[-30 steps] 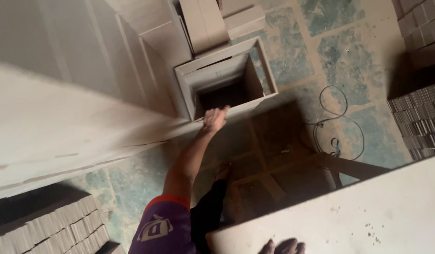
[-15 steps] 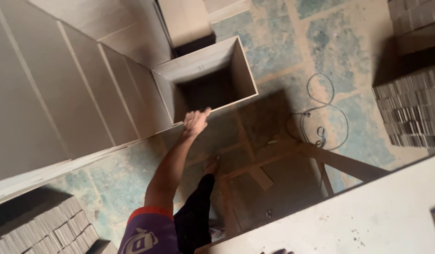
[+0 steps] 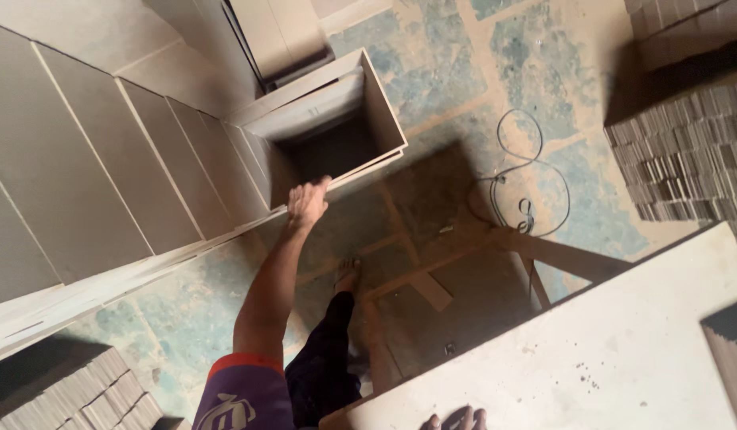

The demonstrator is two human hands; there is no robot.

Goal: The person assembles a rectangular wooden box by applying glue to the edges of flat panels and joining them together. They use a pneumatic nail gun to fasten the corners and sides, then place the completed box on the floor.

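Observation:
My left hand (image 3: 307,203) reaches forward at arm's length and closes its fingers over the front edge of an open brown board box (image 3: 380,111). The box lies at the end of a row of long brown panels (image 3: 105,175). Its dark inside faces up and I see nothing in it. Only the fingertips of my right hand (image 3: 456,418) show at the bottom edge, resting on the rim of a white tabletop (image 3: 607,350). Whether they hold anything is hidden.
Stacks of small wooden pieces stand at the right (image 3: 687,151) and at the bottom left (image 3: 66,394). A loop of wire (image 3: 527,183) lies on the dusty floor. Wooden table struts (image 3: 543,255) cross below the tabletop. My foot (image 3: 348,275) stands beside them.
The view has swung, so the box now sits higher and further right. My left hand stays on the box's edge. My right fingertips are back in view at the bottom.

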